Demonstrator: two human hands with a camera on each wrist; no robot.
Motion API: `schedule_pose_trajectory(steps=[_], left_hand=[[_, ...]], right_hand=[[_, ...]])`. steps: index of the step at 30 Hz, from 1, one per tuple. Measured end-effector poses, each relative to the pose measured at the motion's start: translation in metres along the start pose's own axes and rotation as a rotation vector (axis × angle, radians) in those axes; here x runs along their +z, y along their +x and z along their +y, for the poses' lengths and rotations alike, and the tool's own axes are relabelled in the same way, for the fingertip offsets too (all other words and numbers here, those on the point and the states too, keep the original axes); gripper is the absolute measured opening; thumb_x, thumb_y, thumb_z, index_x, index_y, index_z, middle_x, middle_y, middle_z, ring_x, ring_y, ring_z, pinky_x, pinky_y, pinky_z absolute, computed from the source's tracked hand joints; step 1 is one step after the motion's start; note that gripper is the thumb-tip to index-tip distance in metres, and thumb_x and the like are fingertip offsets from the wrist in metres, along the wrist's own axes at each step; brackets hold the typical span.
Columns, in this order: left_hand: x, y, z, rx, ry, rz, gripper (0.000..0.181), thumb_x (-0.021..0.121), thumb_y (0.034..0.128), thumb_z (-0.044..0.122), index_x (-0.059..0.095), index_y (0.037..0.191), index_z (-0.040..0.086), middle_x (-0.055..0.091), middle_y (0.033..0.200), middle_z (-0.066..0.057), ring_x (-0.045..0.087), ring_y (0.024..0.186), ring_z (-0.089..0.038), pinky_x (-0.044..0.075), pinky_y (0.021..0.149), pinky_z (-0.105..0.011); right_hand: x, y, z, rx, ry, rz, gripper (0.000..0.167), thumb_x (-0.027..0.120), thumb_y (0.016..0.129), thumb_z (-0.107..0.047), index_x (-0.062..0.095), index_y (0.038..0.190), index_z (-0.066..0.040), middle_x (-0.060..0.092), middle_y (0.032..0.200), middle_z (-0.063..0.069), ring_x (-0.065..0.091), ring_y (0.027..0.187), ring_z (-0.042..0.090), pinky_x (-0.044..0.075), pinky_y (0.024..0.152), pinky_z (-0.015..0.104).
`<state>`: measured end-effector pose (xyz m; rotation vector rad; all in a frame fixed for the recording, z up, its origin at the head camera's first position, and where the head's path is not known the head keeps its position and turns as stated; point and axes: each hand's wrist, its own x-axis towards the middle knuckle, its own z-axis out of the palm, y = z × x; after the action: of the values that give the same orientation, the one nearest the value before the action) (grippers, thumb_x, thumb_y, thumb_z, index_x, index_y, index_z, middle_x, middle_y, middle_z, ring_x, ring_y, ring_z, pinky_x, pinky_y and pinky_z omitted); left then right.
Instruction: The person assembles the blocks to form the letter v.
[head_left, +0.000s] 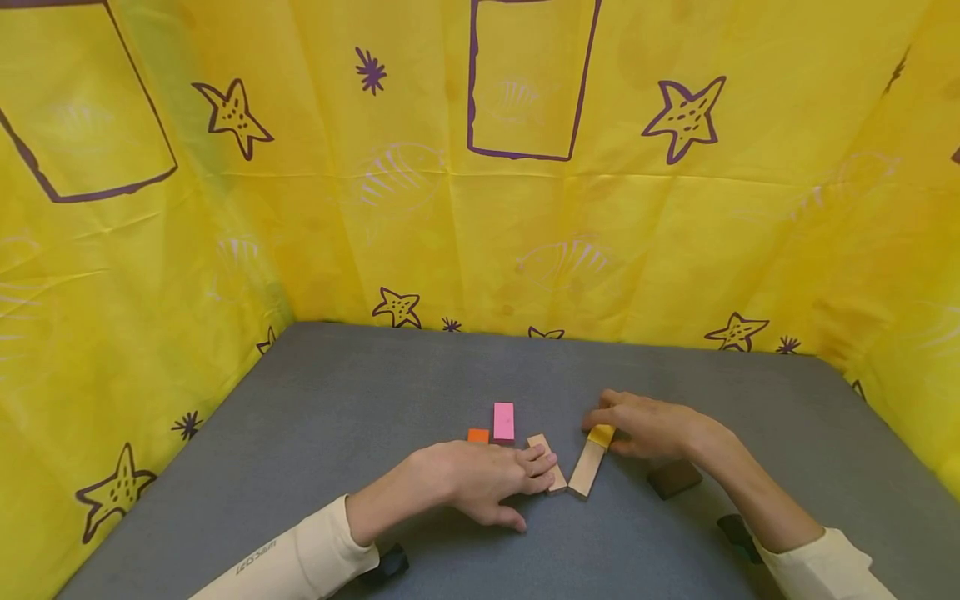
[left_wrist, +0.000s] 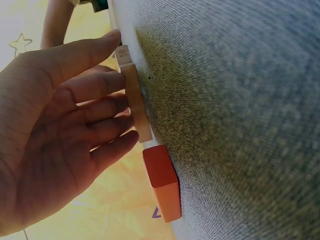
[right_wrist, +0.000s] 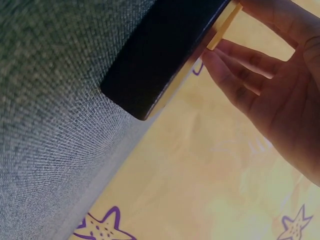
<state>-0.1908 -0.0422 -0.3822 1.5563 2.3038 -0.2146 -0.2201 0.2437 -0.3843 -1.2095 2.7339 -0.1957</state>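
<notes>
Two plain wooden blocks, a left one [head_left: 537, 442] and a right one [head_left: 585, 472], lie angled so their near ends meet in a V. The left hand [head_left: 480, 479] rests its fingertips on the left block, fingers fairly straight; in the left wrist view the hand [left_wrist: 65, 115] is beside that block [left_wrist: 136, 100]. At the far end of the right block, the right hand [head_left: 648, 423] pinches a yellow block [head_left: 600, 436] between thumb and fingers. The right wrist view shows the hand [right_wrist: 280, 85] on the yellow block [right_wrist: 225, 27], partly hidden behind a dark block [right_wrist: 160, 55].
A pink block [head_left: 504, 422] and an orange block [head_left: 477, 436] lie beyond the left hand. The dark brown block [head_left: 673, 479] is by the right wrist. Dark objects lie near the right forearm [head_left: 738, 537] and left sleeve [head_left: 390, 567]. Yellow patterned cloth [head_left: 450, 225] surrounds the grey table [head_left: 360, 375].
</notes>
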Motion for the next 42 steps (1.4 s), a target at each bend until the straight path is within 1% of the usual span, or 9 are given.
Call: schedule_pose_trajectory(steps=[3, 11, 15, 21, 26, 32, 36, 39, 42], left_hand=[[-0.0002, -0.0004, 0.0002, -0.004, -0.005, -0.002, 0.069, 0.059, 0.1047, 0.047, 0.036, 0.163, 0.018, 0.026, 0.175, 0.0, 0.025, 0.163, -0.014, 0.032, 0.127, -0.026], [-0.0001, -0.0003, -0.0005, -0.01, -0.018, -0.008, 0.07, 0.06, 0.1044, 0.048, 0.036, 0.164, 0.02, 0.025, 0.175, 0.001, 0.024, 0.163, -0.013, 0.033, 0.127, -0.026], [-0.0003, -0.0001, -0.001, -0.013, -0.023, -0.019, 0.071, 0.06, 0.1043, 0.048, 0.034, 0.164, 0.02, 0.025, 0.175, 0.002, 0.023, 0.163, -0.012, 0.033, 0.127, -0.026], [0.0003, -0.0002, -0.0007, -0.003, 0.005, -0.009, 0.07, 0.059, 0.1044, 0.048, 0.035, 0.164, 0.019, 0.026, 0.175, 0.001, 0.024, 0.163, -0.013, 0.033, 0.126, -0.025], [0.0005, -0.0001, -0.0008, 0.002, 0.0, -0.009, 0.07, 0.06, 0.1045, 0.047, 0.035, 0.164, 0.019, 0.026, 0.175, 0.0, 0.024, 0.163, -0.014, 0.033, 0.126, -0.025], [-0.0001, 0.0004, -0.001, -0.002, -0.009, -0.018, 0.071, 0.06, 0.1043, 0.048, 0.035, 0.164, 0.019, 0.025, 0.175, 0.001, 0.023, 0.163, -0.014, 0.032, 0.127, -0.026], [-0.0003, 0.0005, -0.0012, -0.006, -0.013, -0.02, 0.071, 0.06, 0.1042, 0.048, 0.035, 0.164, 0.02, 0.025, 0.175, 0.001, 0.023, 0.163, -0.013, 0.032, 0.127, -0.026], [-0.0005, 0.0006, -0.0012, -0.008, -0.019, -0.02, 0.071, 0.06, 0.1042, 0.048, 0.035, 0.164, 0.02, 0.025, 0.175, 0.001, 0.023, 0.163, -0.013, 0.032, 0.127, -0.026], [-0.001, 0.0004, -0.0008, -0.009, -0.021, -0.021, 0.071, 0.06, 0.1041, 0.048, 0.034, 0.164, 0.02, 0.025, 0.175, 0.001, 0.023, 0.163, -0.014, 0.033, 0.127, -0.027]], right_hand=[[-0.0006, -0.0003, -0.0004, 0.004, 0.009, -0.008, 0.033, 0.077, 0.092, -0.007, 0.074, 0.123, -0.016, 0.063, 0.107, 0.002, 0.059, 0.089, 0.013, 0.053, 0.076, 0.03], [-0.0009, -0.0002, -0.0012, 0.031, 0.006, -0.026, 0.035, 0.078, 0.091, -0.01, 0.072, 0.125, -0.016, 0.061, 0.107, 0.001, 0.058, 0.09, 0.012, 0.055, 0.078, 0.031], [-0.0003, 0.0003, -0.0015, 0.029, 0.008, -0.028, 0.036, 0.079, 0.091, -0.009, 0.072, 0.126, -0.015, 0.062, 0.108, 0.002, 0.058, 0.091, 0.012, 0.055, 0.079, 0.032], [0.0007, 0.0006, -0.0018, 0.033, 0.013, -0.029, 0.036, 0.079, 0.091, -0.009, 0.072, 0.125, -0.015, 0.062, 0.107, 0.001, 0.058, 0.091, 0.013, 0.055, 0.079, 0.031], [0.0012, 0.0001, -0.0015, 0.043, 0.025, -0.035, 0.037, 0.078, 0.091, -0.01, 0.071, 0.127, -0.017, 0.062, 0.111, 0.002, 0.06, 0.094, 0.015, 0.057, 0.081, 0.033], [0.0015, 0.0003, -0.0007, 0.05, 0.013, -0.041, 0.037, 0.079, 0.092, -0.011, 0.07, 0.127, -0.018, 0.062, 0.115, 0.004, 0.061, 0.097, 0.016, 0.058, 0.083, 0.036], [0.0013, 0.0003, -0.0002, 0.04, 0.007, -0.034, 0.037, 0.079, 0.091, -0.01, 0.071, 0.127, -0.017, 0.062, 0.114, 0.004, 0.061, 0.096, 0.016, 0.058, 0.083, 0.035], [0.0007, -0.0003, -0.0002, 0.017, 0.005, -0.024, 0.037, 0.078, 0.091, -0.009, 0.071, 0.127, -0.015, 0.063, 0.113, 0.005, 0.061, 0.096, 0.016, 0.058, 0.082, 0.034], [0.0003, -0.0002, -0.0001, 0.009, 0.011, -0.023, 0.037, 0.077, 0.091, -0.006, 0.072, 0.126, -0.015, 0.063, 0.113, 0.006, 0.061, 0.096, 0.017, 0.057, 0.082, 0.033]])
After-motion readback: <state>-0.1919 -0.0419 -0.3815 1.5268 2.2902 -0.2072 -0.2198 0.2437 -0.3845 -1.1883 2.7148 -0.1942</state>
